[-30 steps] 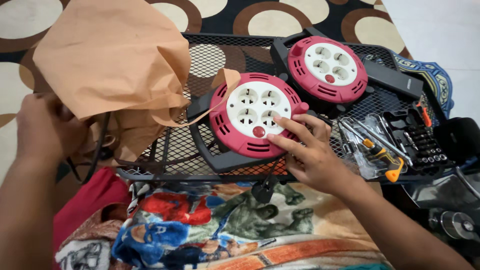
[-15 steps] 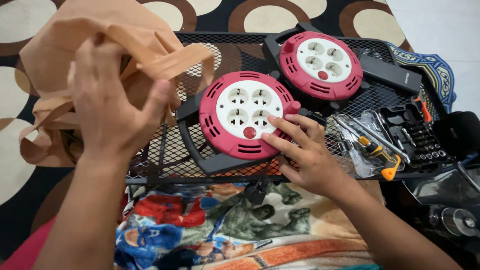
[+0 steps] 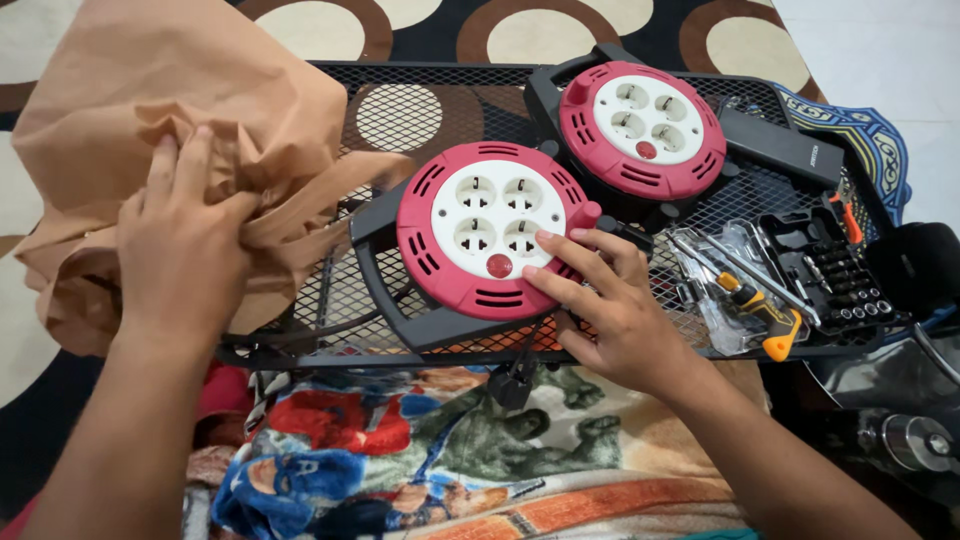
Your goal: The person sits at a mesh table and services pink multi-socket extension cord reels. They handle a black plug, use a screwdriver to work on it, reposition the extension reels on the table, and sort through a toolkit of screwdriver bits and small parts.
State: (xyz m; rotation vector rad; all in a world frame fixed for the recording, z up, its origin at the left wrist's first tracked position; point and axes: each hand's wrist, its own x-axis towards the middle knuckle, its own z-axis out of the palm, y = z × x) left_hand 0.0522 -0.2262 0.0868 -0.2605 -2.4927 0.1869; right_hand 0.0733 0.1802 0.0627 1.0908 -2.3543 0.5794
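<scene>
The person's left hand [image 3: 185, 255] presses flat, fingers spread, into a crumpled brown paper bag [image 3: 180, 130] that lies on the left end of a black wire-mesh rack [image 3: 440, 95]; it pushes on the paper rather than closing round it. The right hand [image 3: 605, 305] rests its fingertips on the lower right edge of the nearer red cable reel [image 3: 490, 230], half open and steadying it, not gripping. That reel lies flat in its dark grey frame at the middle of the rack, socket face up, with a strip of the bag's paper touching its left side. A second red reel [image 3: 642, 125] sits behind it, and a small tool kit with an orange-handled screwdriver [image 3: 760, 310] lies just to the right. The risk seems to be that a tug on the bag drags the reel sideways, since only fingertips hold it. A black plug [image 3: 510, 385] hangs below the rack edge, apparently from this reel, though the cord is hard to trace; it could snag in the mesh if the reel shifts.
</scene>
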